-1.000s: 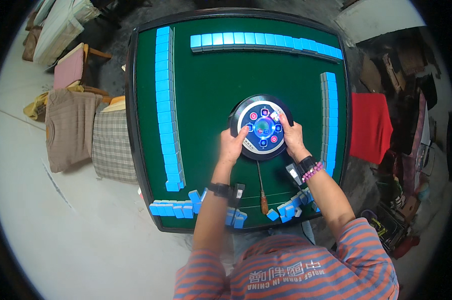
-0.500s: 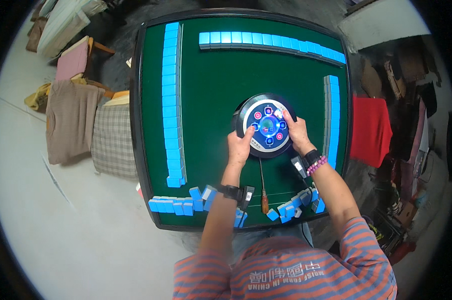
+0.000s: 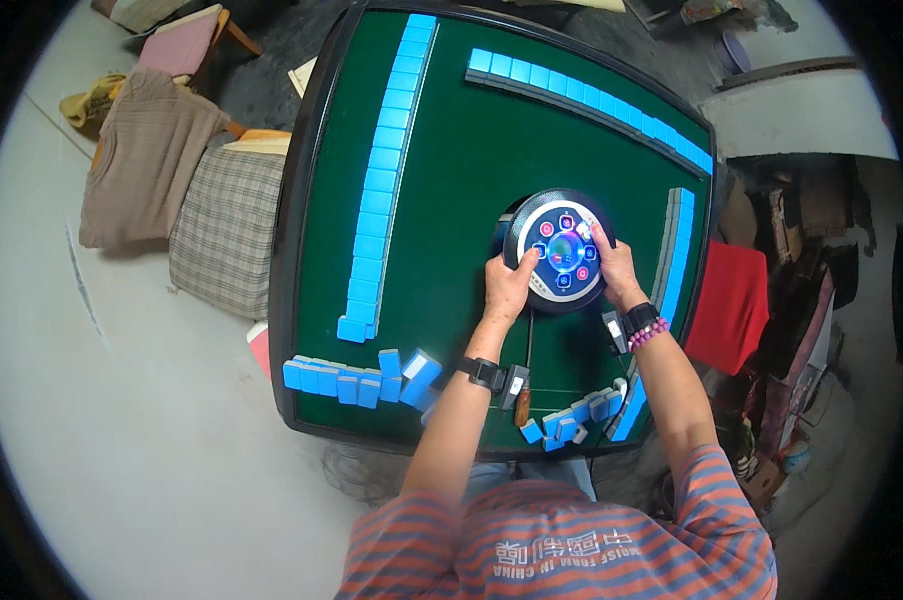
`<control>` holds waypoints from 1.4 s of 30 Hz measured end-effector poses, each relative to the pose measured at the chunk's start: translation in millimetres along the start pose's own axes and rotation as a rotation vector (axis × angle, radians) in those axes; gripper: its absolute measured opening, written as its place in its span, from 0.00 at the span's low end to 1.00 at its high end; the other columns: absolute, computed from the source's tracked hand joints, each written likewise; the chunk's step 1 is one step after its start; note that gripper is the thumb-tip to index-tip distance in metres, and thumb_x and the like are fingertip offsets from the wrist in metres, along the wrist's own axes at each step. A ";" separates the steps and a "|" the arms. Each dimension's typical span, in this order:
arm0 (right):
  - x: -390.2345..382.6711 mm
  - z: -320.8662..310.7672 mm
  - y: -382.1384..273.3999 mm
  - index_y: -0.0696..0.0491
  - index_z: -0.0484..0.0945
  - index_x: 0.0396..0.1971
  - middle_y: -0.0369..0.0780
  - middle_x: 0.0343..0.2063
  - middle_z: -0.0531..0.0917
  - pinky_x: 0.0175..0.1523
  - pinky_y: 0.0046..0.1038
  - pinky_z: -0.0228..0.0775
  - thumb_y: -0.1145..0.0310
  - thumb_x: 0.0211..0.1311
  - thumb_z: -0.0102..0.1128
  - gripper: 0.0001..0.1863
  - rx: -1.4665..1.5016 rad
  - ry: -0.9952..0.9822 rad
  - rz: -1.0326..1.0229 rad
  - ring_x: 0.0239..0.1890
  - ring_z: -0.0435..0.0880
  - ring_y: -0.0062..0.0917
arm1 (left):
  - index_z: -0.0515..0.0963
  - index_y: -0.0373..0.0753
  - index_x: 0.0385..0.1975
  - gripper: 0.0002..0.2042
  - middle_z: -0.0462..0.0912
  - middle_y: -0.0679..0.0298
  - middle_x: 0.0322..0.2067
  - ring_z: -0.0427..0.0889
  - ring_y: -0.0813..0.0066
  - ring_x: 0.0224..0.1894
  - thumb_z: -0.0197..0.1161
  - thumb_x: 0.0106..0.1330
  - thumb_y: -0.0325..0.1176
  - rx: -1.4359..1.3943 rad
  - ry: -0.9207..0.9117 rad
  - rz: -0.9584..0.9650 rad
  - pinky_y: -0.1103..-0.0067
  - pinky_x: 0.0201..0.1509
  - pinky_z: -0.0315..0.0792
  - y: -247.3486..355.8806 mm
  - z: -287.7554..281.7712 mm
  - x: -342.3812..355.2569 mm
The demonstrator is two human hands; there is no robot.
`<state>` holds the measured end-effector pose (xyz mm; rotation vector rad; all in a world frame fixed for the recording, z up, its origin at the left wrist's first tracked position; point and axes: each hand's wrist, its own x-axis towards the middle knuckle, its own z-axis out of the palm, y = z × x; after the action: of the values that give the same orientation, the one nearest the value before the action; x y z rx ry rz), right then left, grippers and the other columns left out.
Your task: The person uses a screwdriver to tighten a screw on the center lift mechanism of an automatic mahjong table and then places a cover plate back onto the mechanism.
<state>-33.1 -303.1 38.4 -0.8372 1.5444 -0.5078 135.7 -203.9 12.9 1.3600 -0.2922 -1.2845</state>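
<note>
Both my hands grip the round control unit (image 3: 565,281) of a mahjong table, a black disc with a lit face, buttons and a clear dice dome in the middle. My left hand (image 3: 509,284) wraps its left rim, thumb on the face. On the right rim my right hand (image 3: 616,262) does the same; the fingers beneath are hidden. The disc appears raised and tilted toward me. Below it lies a screwdriver (image 3: 522,405) with a wooden handle, partly behind my left wrist strap. Loose blue-backed mahjong tiles (image 3: 416,368) lie toward the near edge.
The green table top (image 3: 451,150) has a black raised frame (image 3: 289,210). Rows of tiles stand on the left (image 3: 379,180), far (image 3: 581,92) and right (image 3: 676,250) sides. A chair with a checked cover (image 3: 226,230) is at the left, a red cloth (image 3: 728,305) at the right.
My view has turned, so the table appears rotated and shifted. Both hands keep their hold on the control unit, which sits slightly further right in the picture.
</note>
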 end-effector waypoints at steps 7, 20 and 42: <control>-9.1 10.9 25.8 0.62 0.73 0.54 0.43 0.43 0.84 0.49 0.34 0.80 0.43 0.63 0.61 0.35 0.193 0.055 0.000 0.43 0.85 0.27 | 0.83 0.29 0.40 0.14 0.87 0.60 0.33 0.83 0.78 0.33 0.66 0.64 0.36 0.175 -0.199 0.042 0.78 0.37 0.77 12.2 -17.0 25.3; -11.8 11.2 24.5 0.62 0.77 0.50 0.41 0.43 0.84 0.48 0.28 0.78 0.46 0.64 0.63 0.31 0.218 0.102 0.012 0.42 0.84 0.24 | 0.82 0.30 0.41 0.14 0.87 0.58 0.34 0.84 0.76 0.36 0.66 0.63 0.35 0.195 -0.196 0.034 0.77 0.42 0.77 16.4 -16.2 28.3; -7.8 -0.6 14.7 0.55 0.67 0.62 0.44 0.54 0.80 0.58 0.39 0.76 0.37 0.67 0.51 0.38 0.262 -0.147 0.142 0.53 0.82 0.33 | 0.77 0.32 0.53 0.23 0.85 0.55 0.46 0.83 0.68 0.49 0.68 0.62 0.40 -0.046 -0.205 0.070 0.75 0.55 0.74 16.2 -13.9 16.5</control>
<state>-36.9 -287.9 32.8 -0.5466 1.3566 -0.5197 160.7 -214.0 14.0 1.1705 -0.4448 -1.3663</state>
